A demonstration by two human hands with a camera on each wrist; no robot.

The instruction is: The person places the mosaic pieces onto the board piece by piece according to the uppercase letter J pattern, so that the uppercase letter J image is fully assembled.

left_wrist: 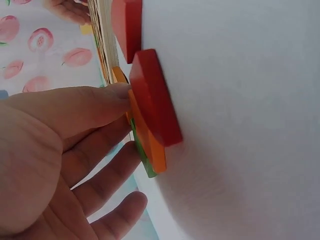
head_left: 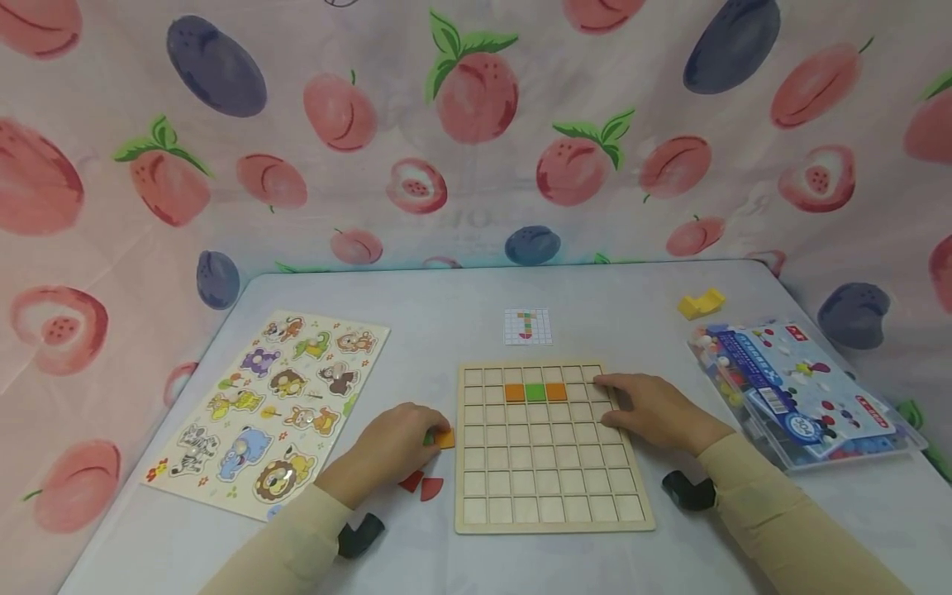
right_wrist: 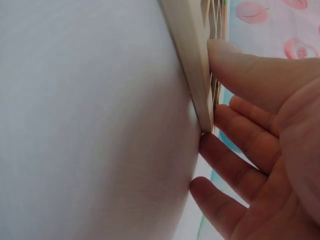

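Observation:
A square wooden grid board (head_left: 554, 529) lies on the table. In one of its upper rows sit an orange tile (head_left: 515, 392), a green tile (head_left: 535, 392) and another orange tile (head_left: 555, 392). Left of the board, my left hand (head_left: 402, 438) pinches an orange tile (head_left: 445, 440) between thumb and fingers. Green and orange pieces (left_wrist: 147, 140) lie under these fingers, with a red piece (left_wrist: 155, 100) close by. My right hand (head_left: 662, 409) rests on the board's right edge, its thumb (right_wrist: 240, 65) on the rim and its other fingers loosely spread.
A small pattern card (head_left: 529, 327) lies behind the board. At left is an animal puzzle board (head_left: 297, 397). A plastic box of colourful parts (head_left: 811, 397) stands at right, with a yellow piece (head_left: 702, 303) behind it. Red quarter-round pieces (head_left: 431, 488) lie near the left wrist.

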